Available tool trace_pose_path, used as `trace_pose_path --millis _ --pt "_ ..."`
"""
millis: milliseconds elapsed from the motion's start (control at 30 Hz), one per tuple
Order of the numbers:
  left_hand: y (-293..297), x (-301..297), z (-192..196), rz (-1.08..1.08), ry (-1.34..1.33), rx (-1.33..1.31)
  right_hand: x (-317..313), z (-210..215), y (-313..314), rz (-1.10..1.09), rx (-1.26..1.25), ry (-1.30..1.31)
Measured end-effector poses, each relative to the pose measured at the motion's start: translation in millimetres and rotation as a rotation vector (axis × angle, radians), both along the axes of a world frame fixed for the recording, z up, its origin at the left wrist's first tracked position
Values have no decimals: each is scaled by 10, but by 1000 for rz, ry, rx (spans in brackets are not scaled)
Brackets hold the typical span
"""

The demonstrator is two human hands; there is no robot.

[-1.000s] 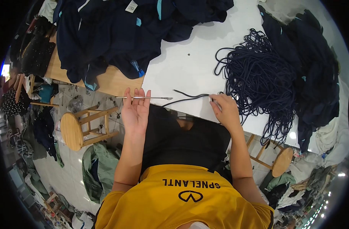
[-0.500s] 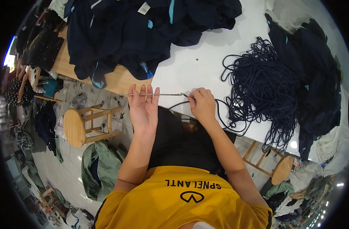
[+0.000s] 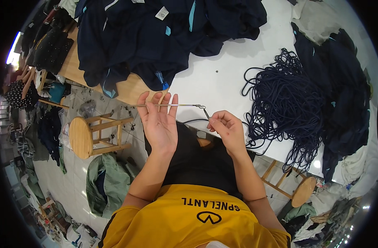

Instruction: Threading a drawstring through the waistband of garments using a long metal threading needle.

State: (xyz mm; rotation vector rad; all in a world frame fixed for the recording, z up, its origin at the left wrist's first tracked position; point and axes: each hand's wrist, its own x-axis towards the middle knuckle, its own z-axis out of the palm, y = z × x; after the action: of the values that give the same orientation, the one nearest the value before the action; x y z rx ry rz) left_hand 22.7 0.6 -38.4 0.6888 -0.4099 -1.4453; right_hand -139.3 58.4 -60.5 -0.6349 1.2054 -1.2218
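My left hand, palm up, holds a thin metal threading rod level between thumb and fingers. A small wire loop ends the rod on its right. Close to that loop, my right hand pinches the end of a navy cord between thumb and fingertips. The cord's tip meets the loop; whether it passes through is too small to tell. A tangled heap of the same navy cord lies on the white table to the right of my hands.
Navy garments cover the far part of the white table, with more navy garments at the right. Wooden stools stand at left and right. Green cloth lies on the floor. Another person is at far left.
My right hand has moved right and slightly nearer to me, baring the cord's end beside the loop. My left hand keeps hold of the rod, with little shift.
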Motion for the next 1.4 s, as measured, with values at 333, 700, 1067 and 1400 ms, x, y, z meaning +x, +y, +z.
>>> trace_pose_path --millis 333,700,1067,1400 --pt "39 17 -10 -50 23 -102 -13 60 28 -11 47 -167" --pt "90 5 42 -110 93 -149 22 -42 -35 -29 124 -658" --pt "154 -21 5 -227 72 -142 31 62 -32 -5 222 -640" --pt "206 -51 -60 -387 16 -218 -55 -108 69 -47 -305 575"
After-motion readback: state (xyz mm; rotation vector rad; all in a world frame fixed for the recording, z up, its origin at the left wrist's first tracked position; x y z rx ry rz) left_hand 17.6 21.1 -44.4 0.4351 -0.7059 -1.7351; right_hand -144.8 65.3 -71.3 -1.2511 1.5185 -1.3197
